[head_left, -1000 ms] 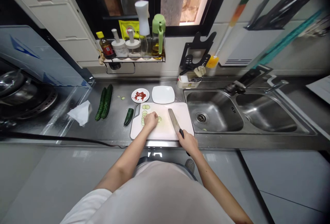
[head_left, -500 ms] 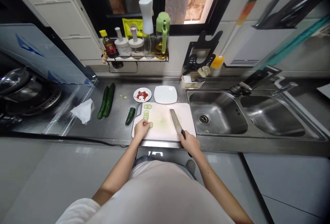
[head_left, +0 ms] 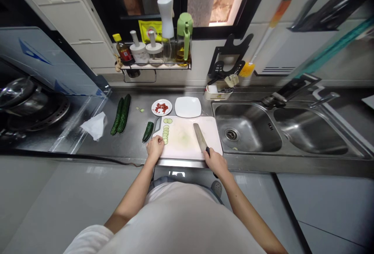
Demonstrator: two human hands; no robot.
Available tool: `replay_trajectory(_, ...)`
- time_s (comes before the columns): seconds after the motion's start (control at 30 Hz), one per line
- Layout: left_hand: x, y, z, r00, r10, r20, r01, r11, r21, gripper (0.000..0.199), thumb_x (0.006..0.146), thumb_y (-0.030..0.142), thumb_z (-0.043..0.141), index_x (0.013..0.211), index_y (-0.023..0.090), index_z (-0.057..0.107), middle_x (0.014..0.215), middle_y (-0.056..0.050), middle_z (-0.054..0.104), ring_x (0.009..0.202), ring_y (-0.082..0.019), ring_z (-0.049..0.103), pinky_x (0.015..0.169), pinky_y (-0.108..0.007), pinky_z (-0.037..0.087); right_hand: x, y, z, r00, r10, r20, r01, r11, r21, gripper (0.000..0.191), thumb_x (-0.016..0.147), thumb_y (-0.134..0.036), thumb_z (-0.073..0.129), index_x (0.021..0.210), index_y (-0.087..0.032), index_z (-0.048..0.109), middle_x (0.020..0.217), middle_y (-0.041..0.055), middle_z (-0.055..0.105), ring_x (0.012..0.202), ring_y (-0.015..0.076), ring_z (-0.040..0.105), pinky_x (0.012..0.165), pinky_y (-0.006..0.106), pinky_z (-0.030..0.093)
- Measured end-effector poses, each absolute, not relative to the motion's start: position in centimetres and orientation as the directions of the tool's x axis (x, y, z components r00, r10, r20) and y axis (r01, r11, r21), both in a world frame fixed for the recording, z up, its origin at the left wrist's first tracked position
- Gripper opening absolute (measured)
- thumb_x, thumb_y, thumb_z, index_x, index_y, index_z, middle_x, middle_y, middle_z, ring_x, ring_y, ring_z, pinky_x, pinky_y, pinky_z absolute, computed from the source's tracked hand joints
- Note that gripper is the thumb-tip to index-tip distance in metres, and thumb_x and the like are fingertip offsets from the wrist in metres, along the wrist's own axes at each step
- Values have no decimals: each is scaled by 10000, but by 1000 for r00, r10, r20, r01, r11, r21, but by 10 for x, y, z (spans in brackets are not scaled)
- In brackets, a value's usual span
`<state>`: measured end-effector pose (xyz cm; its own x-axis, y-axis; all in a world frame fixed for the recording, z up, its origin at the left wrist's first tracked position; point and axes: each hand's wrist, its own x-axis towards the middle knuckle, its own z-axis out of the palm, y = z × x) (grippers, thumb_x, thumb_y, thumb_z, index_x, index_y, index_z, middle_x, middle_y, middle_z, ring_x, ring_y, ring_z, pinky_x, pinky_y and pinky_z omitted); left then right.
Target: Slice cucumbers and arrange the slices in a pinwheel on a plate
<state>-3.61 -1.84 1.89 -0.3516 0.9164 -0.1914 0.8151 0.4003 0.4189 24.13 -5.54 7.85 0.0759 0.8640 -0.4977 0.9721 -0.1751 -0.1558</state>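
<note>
Left hand (head_left: 155, 147) curled (fingertips bunched), right hand (head_left: 215, 162) closed.

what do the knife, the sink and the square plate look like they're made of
Knife: probably steel, dull grey blade; the black handle could be plastic.
Sink: brushed-looking stainless steel, judging by its grey metallic sheen.
Square plate: smooth glossy white, likely ceramic, though plastic is possible.

Rack (head_left: 140, 67): green-topped bottle (head_left: 184, 37), white-topped bottle (head_left: 166, 24), two jars (head_left: 139, 53), yellow-capped bottle (head_left: 124, 50)
Stove (head_left: 57, 115): lidded pot (head_left: 25, 102) on top
Desk (head_left: 133, 129): crumpled white tissue (head_left: 96, 126) near stove
Sink (head_left: 248, 133): two steel basins, drain (head_left: 231, 134) visible in one
Brush (head_left: 247, 69): yellow head, above sink
</note>
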Motion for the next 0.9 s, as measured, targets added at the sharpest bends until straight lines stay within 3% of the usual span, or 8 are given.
replay_trajectory(0.43,-16,42,32,-348,933,-87,805,345,483,286,846,334,528,1114,294,618,1113,-54,644,1091,-263,557,912,-374,391,239,-56,81,110,852,-512,970,-205,-133,427,982,-425,236,1161,-162,521,1074,164,677,1047,268,625,818,354,424)
replay_trajectory(0.63,-13,80,30,-306,945,-113,869,326,373,407,845,347,530,1245,284,574,1221,-117,576,1168,-319,496,955,-444,354,239,-56,79,111,855,-507,970,-204,-131,418,982,-419,243,1156,-159,519,1065,167,678,1043,266,627,814,350,425)
replay_trajectory(0.9,-14,96,19,-260,960,-106,916,280,289,324,853,311,527,1163,266,607,1232,-115,575,1172,-305,480,949,-435,346,240,-54,78,118,849,-516,965,-220,-141,431,979,-425,243,1157,-155,528,1068,168,674,1049,272,620,833,364,418)
